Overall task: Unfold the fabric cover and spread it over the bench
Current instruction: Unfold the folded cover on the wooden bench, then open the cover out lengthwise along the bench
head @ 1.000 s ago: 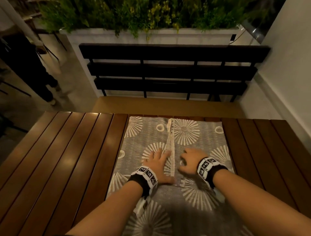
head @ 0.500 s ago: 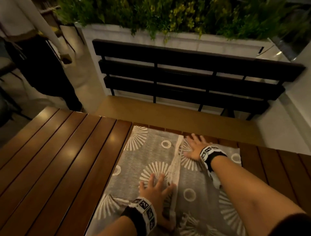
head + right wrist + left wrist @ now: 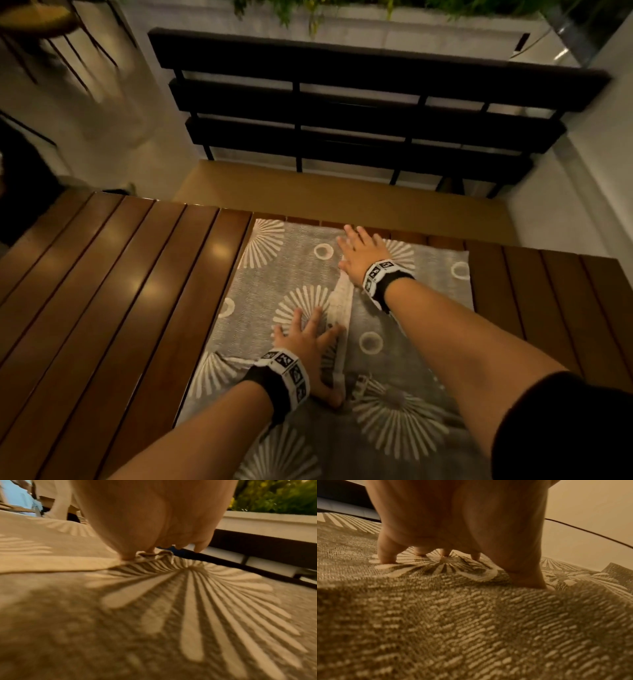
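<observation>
The grey fabric cover [image 3: 284, 274] lies on the slatted wooden table [image 3: 113, 291] — the bench [image 3: 342, 192] sits beyond. Left hand [image 3: 310, 346] presses flat near the cover's middle, fingers spread; right hand [image 3: 359, 253] lies flat at its far edge, gripping nothing.

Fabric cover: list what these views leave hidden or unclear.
- Fabric cover: near end cut off by the head view's bottom edge and hidden by both forearms.
- Cloth under the left hand and right hand: covered by the hands.
- Right wrist view: blurred weave.
- Bench: right end cut off.
</observation>
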